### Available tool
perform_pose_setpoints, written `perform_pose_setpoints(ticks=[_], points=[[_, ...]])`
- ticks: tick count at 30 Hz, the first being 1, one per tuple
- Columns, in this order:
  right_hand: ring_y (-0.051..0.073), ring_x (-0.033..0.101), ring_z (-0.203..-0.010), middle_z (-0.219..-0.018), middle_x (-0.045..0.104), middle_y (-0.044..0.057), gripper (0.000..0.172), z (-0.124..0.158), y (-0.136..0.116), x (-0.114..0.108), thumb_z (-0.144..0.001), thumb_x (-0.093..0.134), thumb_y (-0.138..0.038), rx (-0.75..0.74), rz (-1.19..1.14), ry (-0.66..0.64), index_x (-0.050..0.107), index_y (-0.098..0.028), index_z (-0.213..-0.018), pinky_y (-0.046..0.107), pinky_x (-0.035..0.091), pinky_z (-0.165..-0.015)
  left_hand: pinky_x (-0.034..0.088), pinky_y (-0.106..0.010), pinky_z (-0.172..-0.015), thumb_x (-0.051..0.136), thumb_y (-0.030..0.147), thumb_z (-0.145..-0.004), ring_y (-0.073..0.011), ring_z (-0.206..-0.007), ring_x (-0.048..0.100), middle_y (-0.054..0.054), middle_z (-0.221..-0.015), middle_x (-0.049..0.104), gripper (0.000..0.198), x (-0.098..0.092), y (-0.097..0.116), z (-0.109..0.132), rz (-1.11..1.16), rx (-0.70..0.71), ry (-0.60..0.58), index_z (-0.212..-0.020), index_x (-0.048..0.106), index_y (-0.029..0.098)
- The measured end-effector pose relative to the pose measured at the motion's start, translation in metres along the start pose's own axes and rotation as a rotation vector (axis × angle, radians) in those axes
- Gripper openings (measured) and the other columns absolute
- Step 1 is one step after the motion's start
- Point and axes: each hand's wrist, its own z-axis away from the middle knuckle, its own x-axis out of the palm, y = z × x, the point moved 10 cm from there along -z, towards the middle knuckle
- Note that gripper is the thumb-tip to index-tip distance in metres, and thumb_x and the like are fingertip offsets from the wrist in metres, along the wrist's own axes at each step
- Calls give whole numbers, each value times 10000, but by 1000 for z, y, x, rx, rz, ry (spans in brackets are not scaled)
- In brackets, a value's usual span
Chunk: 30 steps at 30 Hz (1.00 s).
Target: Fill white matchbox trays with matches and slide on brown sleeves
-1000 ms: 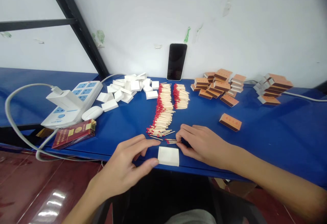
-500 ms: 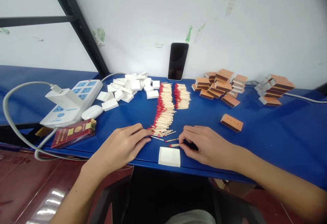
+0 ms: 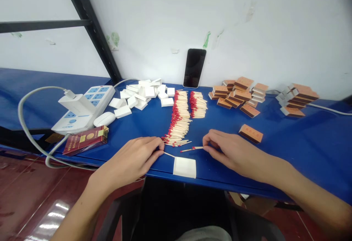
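Near the front edge of the blue tabletop [image 3: 280,131], the left hand [image 3: 139,156] had thumb and forefinger pinched together on a thin pale wooden match [image 3: 169,155], its other end hidden in the grip. That stick slanted rightward to the back-left corner of a shallow white rectangular tray [image 3: 184,169]; whether they touched could not be told. Behind, a long row of red-tipped matches [image 3: 180,120] ended, a narrow strip of blue separating it from the tray.

The tray lay between both hands, just inside the front edge, its longer side seemingly along it. The left hand's match came nearest. Behind the tray's back edge, a loose red-headed match [image 3: 187,149] lay about in line with another slim match [image 3: 199,147], head leftward, its plain end pinched by the right hand [image 3: 228,149]. Rightward, bare surface ran toward an orange-and-brown matchbox [image 3: 250,134].
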Motion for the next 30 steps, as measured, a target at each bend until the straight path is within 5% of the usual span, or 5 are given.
perform_pose_setpoints(ticks=[7,12,18,23,30], points=[[165,618,-641,-859,659,11,54,1,-47,18,-964,505,-229,-84,47,60,552,-211,-944,307,410,-562,379,-363,-844,423,264,-1024,-209,-889,547,-27,-929,610,209,-8,6,6,-71,14,156,-921,592,201],[184,642,-721,-942,660,34,107,-5,-29,11,-997,468,-255,-27,49,101,556,-201,-1027,315,440,-604,349,-357,-855,445,249,-1021,-190,-858,532,-2,-886,612,175,-11,20,13,20,18,162,-918,578,203],[196,632,-785,-970,627,56,107,-21,-11,23,-1001,452,-208,-46,110,-50,555,-187,-987,340,478,-693,357,-331,-891,432,280,-1037,-156,-820,571,34,-897,619,155,-4,27,11,105,8,122,-956,552,223],[165,575,-734,-891,606,31,99,-17,-16,6,-994,454,-215,-26,-15,73,519,-206,-920,306,439,-651,370,-271,-680,442,258,-1031,-144,-750,556,34,-875,611,122,6,31,7,178,1,81,-969,542,228],[127,520,-655,-808,585,-11,64,-2,-40,11,-925,533,-196,-26,-159,59,537,-212,-863,276,368,-580,392,-257,-711,489,255,-1016,-133,-781,561,16,-880,593,136,-4,26,7,219,12,189,-933,588,213]])
